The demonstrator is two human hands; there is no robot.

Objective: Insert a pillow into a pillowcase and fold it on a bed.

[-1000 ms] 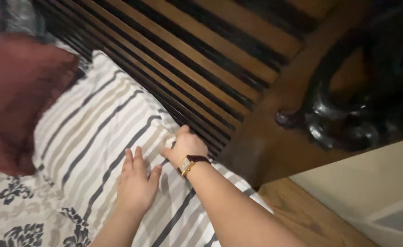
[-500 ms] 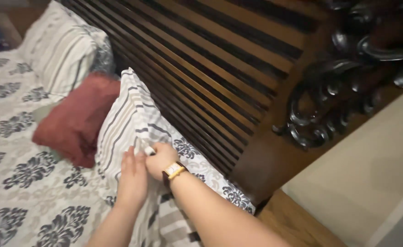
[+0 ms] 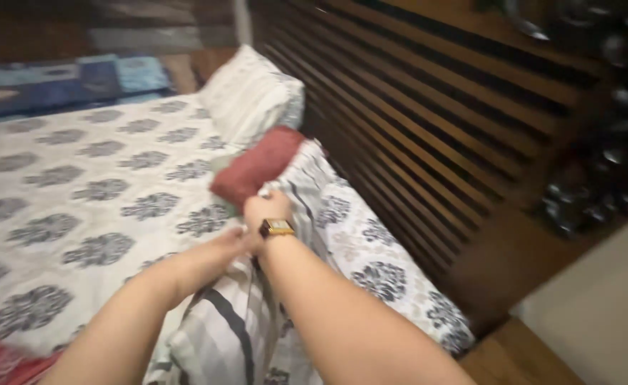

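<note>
Hands clenched together on striped pillow (image 3: 235,321): right hand (image 3: 268,214) gripping top edge, left hand (image 3: 234,239) just below, long axis toward headboard (image 3: 414,121).

Slatted wooden headboard (image 3: 428,121) walls off three o'clock; red cushion (image 3: 257,165) and striped pillow (image 3: 251,93) crowd twelve; patterned bedspread (image 3: 79,178) lies open toward nine.
</note>
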